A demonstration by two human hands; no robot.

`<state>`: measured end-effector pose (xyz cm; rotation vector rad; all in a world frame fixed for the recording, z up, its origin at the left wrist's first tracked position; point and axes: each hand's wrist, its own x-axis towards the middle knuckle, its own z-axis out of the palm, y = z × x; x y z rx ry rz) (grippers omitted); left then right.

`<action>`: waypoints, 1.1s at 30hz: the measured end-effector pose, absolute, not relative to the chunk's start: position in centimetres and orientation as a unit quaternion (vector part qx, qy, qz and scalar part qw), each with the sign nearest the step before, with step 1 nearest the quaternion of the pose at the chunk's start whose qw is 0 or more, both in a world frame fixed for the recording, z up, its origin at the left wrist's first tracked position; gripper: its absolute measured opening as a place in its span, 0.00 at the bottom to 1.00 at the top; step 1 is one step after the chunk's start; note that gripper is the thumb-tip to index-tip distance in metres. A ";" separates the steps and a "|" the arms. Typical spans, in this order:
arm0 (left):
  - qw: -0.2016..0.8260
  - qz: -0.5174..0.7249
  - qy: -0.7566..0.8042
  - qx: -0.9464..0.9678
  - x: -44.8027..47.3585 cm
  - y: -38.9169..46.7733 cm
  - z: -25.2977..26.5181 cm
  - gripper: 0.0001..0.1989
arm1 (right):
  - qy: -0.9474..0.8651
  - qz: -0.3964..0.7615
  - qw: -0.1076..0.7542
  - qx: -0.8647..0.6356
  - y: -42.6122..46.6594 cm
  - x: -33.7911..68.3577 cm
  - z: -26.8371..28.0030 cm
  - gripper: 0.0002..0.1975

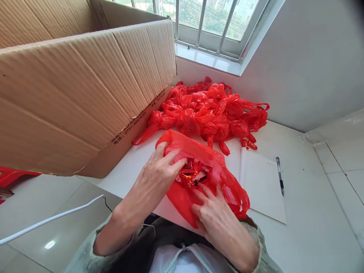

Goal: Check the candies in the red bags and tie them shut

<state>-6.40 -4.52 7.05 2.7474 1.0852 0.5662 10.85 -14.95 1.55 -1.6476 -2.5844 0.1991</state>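
White table (308, 212) by barred window (217, 21): at near edge, open red bag (209, 151) of packets (193, 175). Left hand (157, 170) at rim, cannot tell if pinching; right hand (214, 215) with fingers apart. Likely light, soft, slippery; grip by rim.

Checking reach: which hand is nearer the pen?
Right: the right hand is on the open bag, left of the pen; the left hand is farther left, at the bag's opening.

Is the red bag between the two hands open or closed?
The red bag is open: its mouth gapes between the left hand and right hand, showing wrapped packets inside.
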 end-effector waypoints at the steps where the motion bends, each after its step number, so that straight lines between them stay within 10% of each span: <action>1: 0.028 0.188 0.360 0.913 -6.4 -4.2 6.7 0.13 | -0.830 0.087 0.015 -0.551 -15.4 11.4 1.8 0.08; 12: -0.012 0.097 0.309 0.946 -6.7 -5.8 4.9 0.13 | -0.748 0.112 0.038 -0.653 -10.9 11.9 2.8 0.11; 16: 0.011 0.069 0.317 0.946 -6.7 -5.5 4.7 0.08 | -0.739 0.093 0.068 -0.663 -10.2 10.3 0.5 0.32; 26: 0.065 0.063 0.329 0.940 -7.2 -6.1 5.8 0.05 | -0.732 0.085 0.179 -0.652 -13.2 15.5 2.4 0.20; 33: 0.088 0.063 0.339 0.934 -7.5 -7.0 5.5 0.08 | -0.797 -0.012 0.129 -0.590 -15.6 15.8 0.1 0.33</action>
